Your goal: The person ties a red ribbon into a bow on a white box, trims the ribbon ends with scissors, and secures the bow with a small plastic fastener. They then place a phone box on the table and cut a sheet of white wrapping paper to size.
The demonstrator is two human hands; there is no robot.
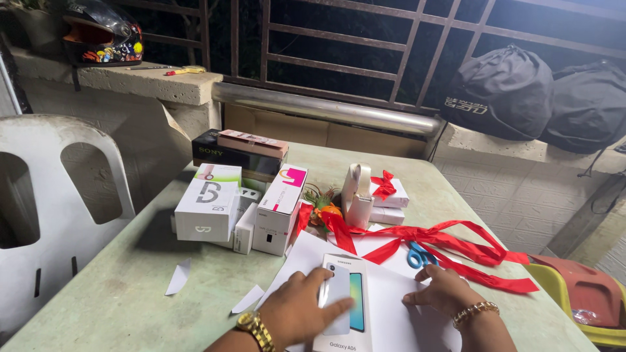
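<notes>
A white phone box (349,306) lies on a sheet of white paper (391,306) at the table's near edge. My left hand (297,309), with a gold watch on its wrist, rests on the box's left side with fingers over its top. My right hand (443,293), wearing a gold bracelet, presses flat on the paper just right of the box. Blue-handled scissors (420,255) lie just beyond my right hand, among loops of red ribbon (456,251).
Several white product boxes (215,205) and a dark box (225,156) stand at the table's far left. A tape dispenser (357,192) and small bowed boxes (390,195) sit mid-table. Paper scraps (178,277) lie left. A white plastic chair (52,202) stands left, stacked chairs (580,293) right.
</notes>
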